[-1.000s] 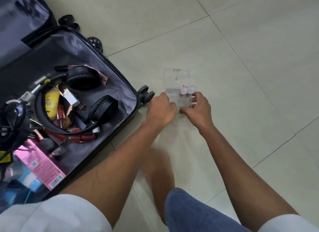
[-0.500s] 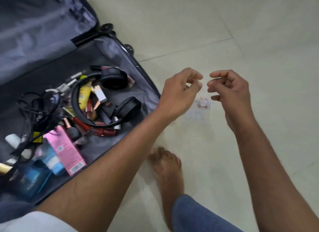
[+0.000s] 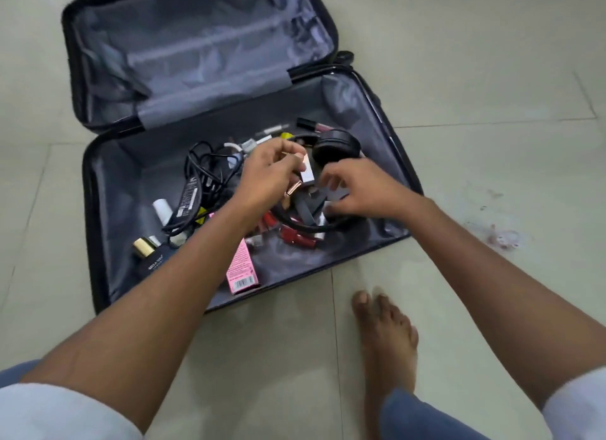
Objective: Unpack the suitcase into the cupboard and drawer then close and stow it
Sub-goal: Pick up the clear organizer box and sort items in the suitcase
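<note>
Your suitcase (image 3: 210, 79) now fills the upper left and centre of the frame, lying open on the tiled floor (image 3: 475, 62), where a second ago only its corner showed at the left edge; you have turned away from the clear packet you set down on the tiles, now a faint shape at the right edge (image 3: 503, 238), and back to the load. The lid half, top of frame, looks bare; the lower half holds the jumble: black headphones (image 3: 337, 149) right of centre, a tangle of black cable with a charger (image 3: 193, 190) left of them, a pink box (image 3: 241, 271) at the lower middle, a dark bottle with a gold cap (image 3: 144, 248) at lower left. Both hands have come into that pile. Your left hand (image 3: 267, 174) has its fingers curled round a small pale box (image 3: 307, 172); your right hand (image 3: 364, 190) has bent fingers down among the grey pieces, and I cannot tell whether it grips anything. Most of the unpacking, I judge, remains.
</note>
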